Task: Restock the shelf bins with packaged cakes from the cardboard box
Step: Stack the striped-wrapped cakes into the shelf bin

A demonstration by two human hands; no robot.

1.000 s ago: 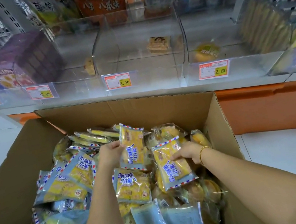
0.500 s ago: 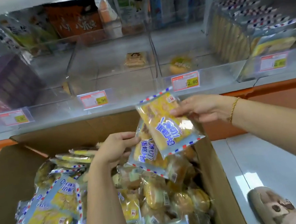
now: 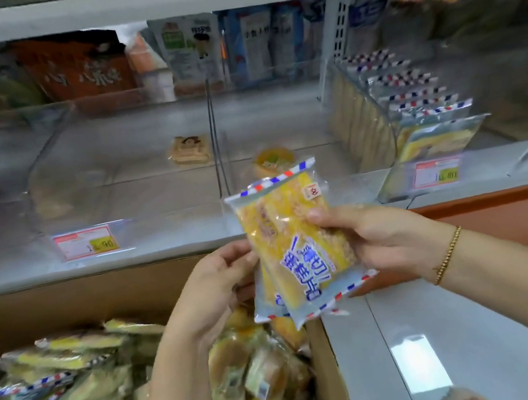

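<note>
Two yellow packaged cakes (image 3: 292, 247) with red-and-blue striped edges are stacked together in front of the shelf. My right hand (image 3: 375, 237) grips the front packet by its right side. My left hand (image 3: 216, 287) holds the packets' left edge with its fingertips. Below them the open cardboard box (image 3: 74, 299) is full of the same packets and round cakes. Clear shelf bins (image 3: 133, 172) stand behind; the right one holds a row of matching packets (image 3: 410, 107) standing upright.
Price tags (image 3: 86, 242) hang on the bins' front. A small brown packet (image 3: 188, 149) and a round cake (image 3: 273, 160) lie in the middle bins. Snack bags stand at the shelf's back. An orange base panel (image 3: 506, 213) and white floor tiles lie to the right.
Both hands have risen from the box toward the shelf. The two packets have come together into one stack held between the hands.
</note>
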